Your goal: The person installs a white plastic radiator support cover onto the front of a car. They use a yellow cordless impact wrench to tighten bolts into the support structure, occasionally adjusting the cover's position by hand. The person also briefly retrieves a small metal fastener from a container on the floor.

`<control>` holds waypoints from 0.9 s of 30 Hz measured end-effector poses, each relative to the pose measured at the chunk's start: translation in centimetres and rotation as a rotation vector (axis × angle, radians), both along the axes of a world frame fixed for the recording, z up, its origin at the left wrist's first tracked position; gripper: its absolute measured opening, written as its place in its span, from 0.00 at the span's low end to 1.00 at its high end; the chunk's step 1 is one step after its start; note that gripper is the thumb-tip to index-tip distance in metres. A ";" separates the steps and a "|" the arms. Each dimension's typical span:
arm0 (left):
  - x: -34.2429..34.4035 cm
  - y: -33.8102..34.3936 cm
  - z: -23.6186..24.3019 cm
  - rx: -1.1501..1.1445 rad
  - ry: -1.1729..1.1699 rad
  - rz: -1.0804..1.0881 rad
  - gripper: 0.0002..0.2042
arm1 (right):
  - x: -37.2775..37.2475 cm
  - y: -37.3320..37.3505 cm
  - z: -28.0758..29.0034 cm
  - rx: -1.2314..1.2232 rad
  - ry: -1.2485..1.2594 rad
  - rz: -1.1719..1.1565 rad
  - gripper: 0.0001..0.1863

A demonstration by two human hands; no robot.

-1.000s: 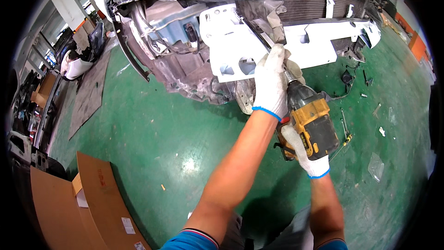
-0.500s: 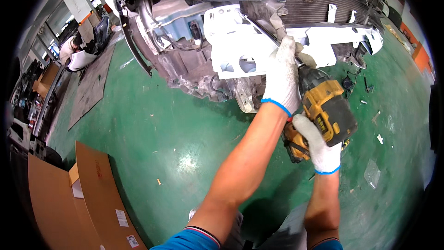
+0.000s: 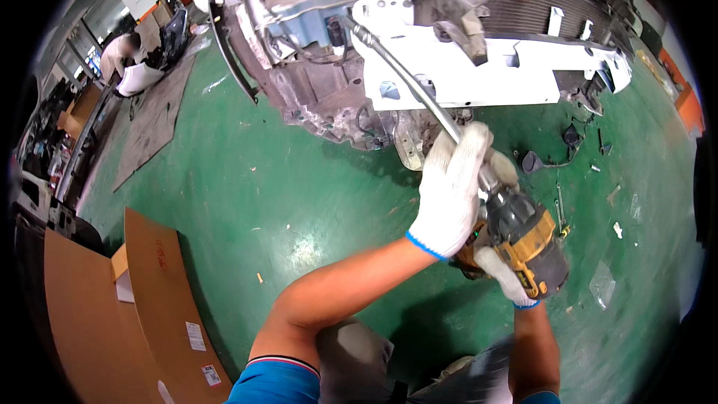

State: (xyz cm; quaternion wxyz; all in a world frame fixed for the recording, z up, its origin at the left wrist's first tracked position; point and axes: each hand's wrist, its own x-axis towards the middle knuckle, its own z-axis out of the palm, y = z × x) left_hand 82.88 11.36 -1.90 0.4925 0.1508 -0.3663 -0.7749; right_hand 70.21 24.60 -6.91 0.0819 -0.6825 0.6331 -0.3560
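Observation:
My left hand (image 3: 452, 191), in a white knit glove with a blue cuff, is wrapped round a long metal extension bar (image 3: 407, 78). The bar runs from a yellow and black cordless impact wrench (image 3: 529, 243) up to the left. Its far tip lies across the left end of a white bumper beam (image 3: 493, 78); whether they touch I cannot tell. My right hand (image 3: 502, 273), gloved alike, grips the wrench's handle, with the fingers partly hidden behind the tool's body. The beam sits across the stripped front of a car (image 3: 314, 93), below the finned radiator (image 3: 516, 0).
An open cardboard box (image 3: 149, 307) stands at the lower left. Wrenches (image 3: 561, 209), a black cable with a connector (image 3: 532, 161) and a clear plastic scrap (image 3: 601, 283) lie on the green floor (image 3: 299, 247). Another person (image 3: 118, 56) crouches by a white panel at the far left.
Both hands have drawn the wrench and bar back toward me, away from the car. The bar's tip has shifted left across the beam, and more of the bar now shows. My view has also shifted slightly.

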 end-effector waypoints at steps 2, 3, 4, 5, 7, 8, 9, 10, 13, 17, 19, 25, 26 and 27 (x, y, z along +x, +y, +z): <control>1.7 0.8 -0.9 0.046 -0.030 -0.051 0.19 | 0.4 0.6 -1.1 0.023 0.092 0.034 0.24; 2.2 1.2 -1.5 0.065 -0.026 -0.068 0.21 | 0.6 0.8 -1.4 0.034 0.130 0.034 0.24; 2.8 1.5 -2.1 0.082 -0.039 -0.090 0.21 | 0.9 1.3 -1.8 0.065 0.145 0.024 0.24; 3.3 1.7 -2.7 0.099 -0.052 -0.115 0.21 | 1.4 1.7 -2.0 0.095 0.161 0.015 0.25; 4.0 2.8 -3.1 0.146 -0.039 -0.136 0.22 | 2.1 2.2 -2.0 0.046 0.350 -0.006 0.23; 4.5 3.3 -2.9 0.143 -0.077 -0.199 0.23 | 2.1 2.7 -1.9 0.054 0.408 -0.017 0.22; 4.5 3.9 -3.4 0.135 -0.097 -0.257 0.23 | 1.3 4.2 -1.9 0.134 0.392 -0.021 0.22; 4.5 4.5 -3.7 0.126 -0.118 -0.313 0.24 | 1.0 5.1 -1.3 0.212 0.375 -0.025 0.21; 4.6 5.5 -4.1 0.025 -0.146 -0.504 0.20 | 4.9 5.9 2.2 0.189 0.226 -0.209 0.13; 4.0 5.9 -4.8 0.115 -0.133 -0.629 0.15 | 4.2 9.7 -1.8 0.257 -0.057 -0.264 0.11; 4.0 5.7 -5.1 0.160 -0.081 -0.625 0.17 | 3.9 10.1 -2.2 0.298 -0.068 -0.238 0.12; 4.7 4.8 -4.0 0.158 -0.067 -0.622 0.19 | 5.0 9.5 -1.4 0.261 0.122 -0.289 0.14; 4.8 4.8 -4.1 0.160 -0.052 -0.610 0.19 | 5.6 8.8 -0.9 0.250 0.157 -0.307 0.14; 4.8 4.9 -4.2 0.162 -0.037 -0.598 0.19 | 6.7 8.3 0.3 0.248 0.261 -0.337 0.14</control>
